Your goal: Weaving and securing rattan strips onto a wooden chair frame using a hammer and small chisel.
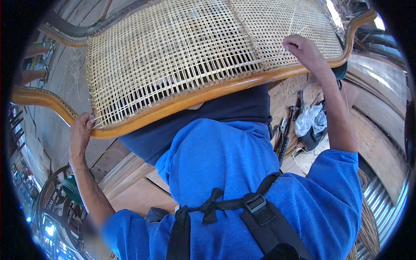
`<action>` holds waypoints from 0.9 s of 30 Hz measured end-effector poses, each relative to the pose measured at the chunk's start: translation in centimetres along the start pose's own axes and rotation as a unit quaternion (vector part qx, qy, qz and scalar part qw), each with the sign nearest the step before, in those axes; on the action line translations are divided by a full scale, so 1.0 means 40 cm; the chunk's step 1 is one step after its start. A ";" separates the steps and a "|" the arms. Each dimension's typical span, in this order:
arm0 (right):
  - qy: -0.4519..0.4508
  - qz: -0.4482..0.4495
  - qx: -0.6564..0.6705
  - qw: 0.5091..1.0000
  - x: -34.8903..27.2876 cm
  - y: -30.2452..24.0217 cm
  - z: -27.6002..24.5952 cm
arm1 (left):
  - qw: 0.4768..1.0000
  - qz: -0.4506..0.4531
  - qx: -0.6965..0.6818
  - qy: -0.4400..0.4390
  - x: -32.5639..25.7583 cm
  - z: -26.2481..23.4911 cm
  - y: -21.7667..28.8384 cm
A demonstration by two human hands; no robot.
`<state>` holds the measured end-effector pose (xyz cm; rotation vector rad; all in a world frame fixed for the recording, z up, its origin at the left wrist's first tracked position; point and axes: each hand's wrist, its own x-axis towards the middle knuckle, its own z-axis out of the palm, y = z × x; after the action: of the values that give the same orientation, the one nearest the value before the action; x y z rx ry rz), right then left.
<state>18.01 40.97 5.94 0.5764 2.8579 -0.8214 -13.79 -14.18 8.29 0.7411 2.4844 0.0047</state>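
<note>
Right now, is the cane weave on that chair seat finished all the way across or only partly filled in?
Only partly. The cane seat is a loose open grid on the left, dense only at the right near the right hand; the left hand pinches a strand at the frame.

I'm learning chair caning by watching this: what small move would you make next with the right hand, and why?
Probably draw the thin pale cane strand taut through the weave. The right hand pinches at the woven cane panel where loose strand ends stick up, near the denser woven section, while the left hand steadies the curved golden wooden frame at the opposite corner.
</note>
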 end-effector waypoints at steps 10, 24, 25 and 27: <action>-0.044 -0.053 0.098 0.993 0.026 -0.053 0.040 | 1.000 -0.007 -0.028 -0.009 -0.003 -0.014 0.016; -0.064 0.133 0.087 0.985 0.090 0.131 0.109 | 0.990 -0.065 0.123 -0.019 -0.019 -0.014 0.045; -0.048 0.139 0.123 0.981 0.090 0.150 0.118 | 0.992 -0.067 0.103 -0.007 -0.019 -0.003 0.024; -0.022 0.105 0.111 0.988 0.089 0.220 0.135 | 0.993 -0.068 0.099 -0.004 -0.024 0.014 -0.007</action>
<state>18.15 46.16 -3.69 0.8547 2.6248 -1.1055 -12.97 -14.97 8.23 0.6461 2.5475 -0.2971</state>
